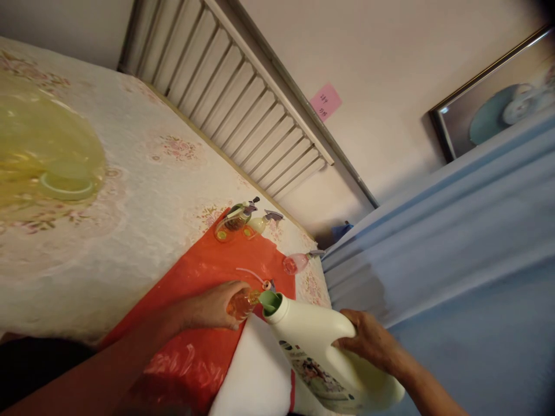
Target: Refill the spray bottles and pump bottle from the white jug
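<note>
My left hand (221, 304) is wrapped round a small clear orange bottle (241, 305), whose neck points right. By its handle, my right hand (368, 341) grips a large cream detergent jug (321, 341), tilted so that its green spout (269, 301) meets the mouth of the small bottle. Whether liquid is flowing I cannot make out. Just beyond the bottle, a detached spray nozzle with a thin tube (266, 285) lies on a red plastic sheet (199, 271). Under the jug there is something white (251, 370).
Two spray bottles, one dark (238, 216) and one pale yellow (259, 224), are at the sheet's far end; a pink spray bottle (295, 263) lies to their right. A big translucent yellow container (47, 138) is at left on the flowered tablecloth (143, 190). A blue curtain (468, 254) borders the right.
</note>
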`<action>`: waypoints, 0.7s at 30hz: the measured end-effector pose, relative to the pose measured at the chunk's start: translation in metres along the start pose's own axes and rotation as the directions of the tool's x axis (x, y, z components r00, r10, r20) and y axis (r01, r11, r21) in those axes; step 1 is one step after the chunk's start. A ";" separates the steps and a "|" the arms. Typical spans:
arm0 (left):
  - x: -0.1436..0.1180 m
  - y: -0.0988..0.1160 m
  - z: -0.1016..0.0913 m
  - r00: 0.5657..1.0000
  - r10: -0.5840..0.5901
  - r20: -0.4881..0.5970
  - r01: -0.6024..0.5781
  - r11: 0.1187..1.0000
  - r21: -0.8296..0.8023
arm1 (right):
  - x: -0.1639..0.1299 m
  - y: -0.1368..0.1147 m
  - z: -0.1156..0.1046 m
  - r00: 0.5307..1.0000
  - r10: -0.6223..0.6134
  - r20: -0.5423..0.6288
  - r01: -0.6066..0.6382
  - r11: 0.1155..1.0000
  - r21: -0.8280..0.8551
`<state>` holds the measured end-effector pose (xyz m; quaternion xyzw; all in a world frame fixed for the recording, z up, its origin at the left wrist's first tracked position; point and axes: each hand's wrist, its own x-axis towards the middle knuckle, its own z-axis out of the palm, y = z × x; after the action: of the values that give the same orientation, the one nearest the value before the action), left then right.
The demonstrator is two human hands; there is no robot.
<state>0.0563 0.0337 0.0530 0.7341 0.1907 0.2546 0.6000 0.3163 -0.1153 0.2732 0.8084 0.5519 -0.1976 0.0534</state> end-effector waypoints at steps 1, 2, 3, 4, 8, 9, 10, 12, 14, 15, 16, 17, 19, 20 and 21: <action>0.000 -0.001 0.000 1.000 0.024 -0.008 -0.025 1.000 -0.010 | 0.000 0.000 0.000 1.000 0.004 0.001 -0.004 1.000 -0.004; 0.001 -0.003 0.001 0.999 0.045 -0.012 -0.045 0.999 -0.023 | 0.000 -0.001 0.000 1.000 0.003 0.003 -0.003 1.000 -0.003; 0.001 -0.004 0.001 0.998 0.057 -0.010 -0.057 0.998 -0.029 | 0.000 -0.001 0.000 1.000 -0.004 0.008 0.004 1.000 0.003; 0.001 -0.005 0.001 0.998 0.059 -0.009 -0.059 0.998 -0.033 | 0.000 0.000 0.000 1.000 -0.011 0.009 0.011 1.000 0.010; 0.002 -0.005 0.001 0.998 0.059 0.000 -0.059 0.998 -0.034 | 0.000 0.000 0.000 1.000 -0.019 0.001 0.019 1.000 0.015; 0.002 -0.004 0.001 0.998 0.059 -0.001 -0.059 0.998 -0.031 | -0.001 0.000 0.000 1.000 -0.018 0.000 0.018 1.000 0.012; 0.002 -0.003 0.000 0.998 0.057 -0.002 -0.057 0.998 -0.030 | -0.001 -0.001 0.000 1.000 -0.015 0.000 0.015 1.000 0.011; 0.001 -0.001 0.000 0.998 0.058 -0.009 -0.058 0.998 -0.026 | -0.002 -0.002 0.000 1.000 -0.007 0.007 0.007 1.000 0.019; 0.000 0.001 -0.001 0.998 0.063 -0.017 -0.063 0.998 -0.021 | -0.002 -0.002 -0.001 1.000 -0.004 0.010 0.004 1.000 0.025; 0.000 0.001 -0.001 0.998 0.065 -0.021 -0.065 0.998 -0.017 | -0.002 -0.002 -0.001 1.000 -0.008 0.011 0.008 1.000 0.026; 0.000 0.002 -0.001 0.998 0.067 -0.022 -0.067 0.998 -0.015 | -0.002 -0.001 -0.001 1.000 -0.014 0.012 0.014 1.000 0.024; 0.000 0.002 0.000 0.997 0.070 -0.020 -0.070 0.997 -0.019 | -0.002 -0.001 -0.001 1.000 -0.021 0.012 0.020 1.000 0.021; 0.000 0.002 0.000 0.997 0.073 -0.013 -0.073 0.997 -0.035 | -0.001 0.000 -0.001 1.000 -0.026 0.013 0.026 1.000 0.014; 0.000 0.002 0.000 0.997 0.073 -0.009 -0.073 0.996 -0.043 | -0.001 0.000 -0.001 1.000 -0.026 0.012 0.026 1.000 0.011; 0.000 0.001 0.000 0.997 0.073 -0.006 -0.073 0.996 -0.049 | -0.001 0.001 -0.001 1.000 -0.025 0.013 0.025 1.000 0.012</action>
<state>0.0564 0.0331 0.0543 0.7251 0.1584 0.2826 0.6078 0.3168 -0.1163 0.2740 0.8005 0.5604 -0.2068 0.0498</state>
